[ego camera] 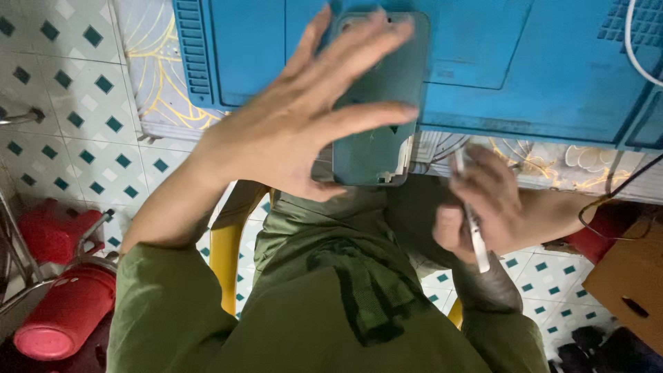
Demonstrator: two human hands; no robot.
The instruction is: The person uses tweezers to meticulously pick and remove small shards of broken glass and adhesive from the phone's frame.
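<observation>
My left hand (290,131) is spread open and blurred over a dark green phone body (376,155), with the thumb lying across its middle. The phone lies on the near edge of a blue work mat (525,76), and its lower end juts past the table edge over my lap. My right hand (497,207) is lower, just off the table edge, closed around a thin white stick-like tool (476,242). The tool points up toward the phone's lower right corner.
The mat lies on a pale table with a gold pattern (552,162). A white cable (632,48) and a black cable (608,200) hang at the right. Red stools (65,311) stand on the tiled floor at left, beside a yellow chair (224,255). A cardboard box (632,276) is at right.
</observation>
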